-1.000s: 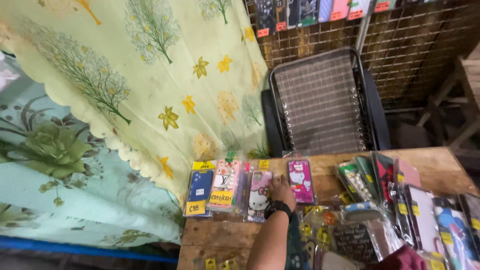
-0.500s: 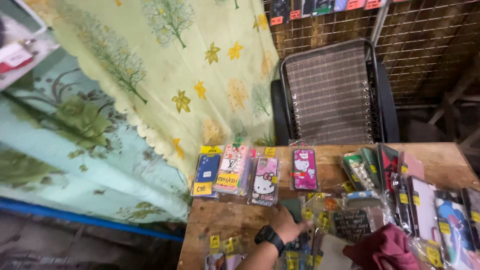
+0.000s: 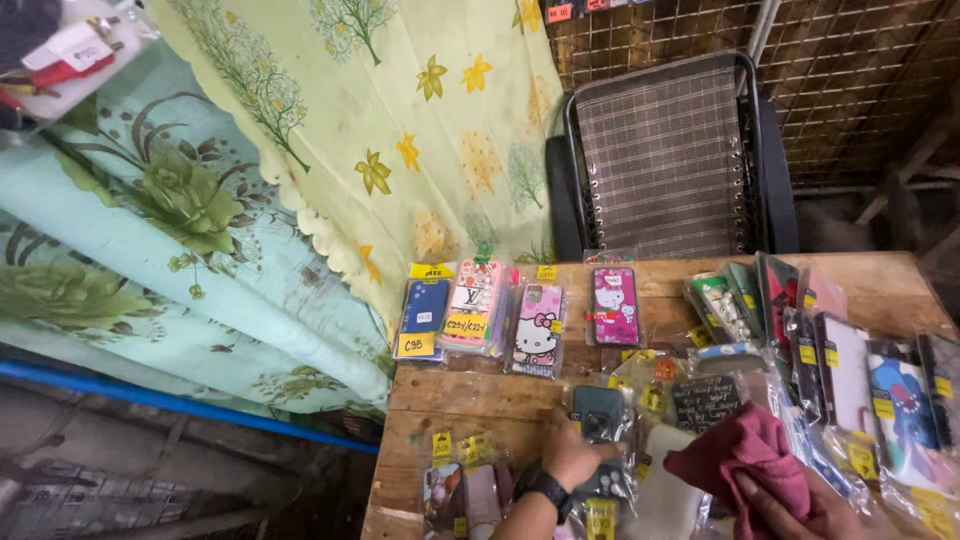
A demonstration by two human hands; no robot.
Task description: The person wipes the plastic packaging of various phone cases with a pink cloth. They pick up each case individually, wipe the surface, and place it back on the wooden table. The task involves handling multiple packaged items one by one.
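A head-worn camera looks down on a wooden desk (image 3: 480,395) covered with phone cases in clear plastic sleeves. The person's left hand (image 3: 572,455), wearing a dark wristwatch (image 3: 541,485), rests on a dark green phone case (image 3: 597,413) near the front middle of the desk. Its grip lies fairly flat, fingers pressing the sleeve down rather than curling around it. The right hand (image 3: 800,505), at the lower right edge of the view, is closed around a bunched maroon cloth (image 3: 745,455), which sits just beside the dark case.

Behind the hands, a row of packaged cases lies along the far side: a blue case (image 3: 422,315), a pink cartoon-cat case (image 3: 538,328) and a magenta case (image 3: 614,305). More sleeved cases overlap in a fan on the right. A mesh folding chair (image 3: 665,150) stands behind the desk, and floral sheets (image 3: 250,170) hang on the left.

The work looks like wiping the packaged case. To do it well, the left hand should probably hold the slippery sleeve firmly, while the cloth makes light strokes away from the neighbouring packets, so none slide off the crowded desk.
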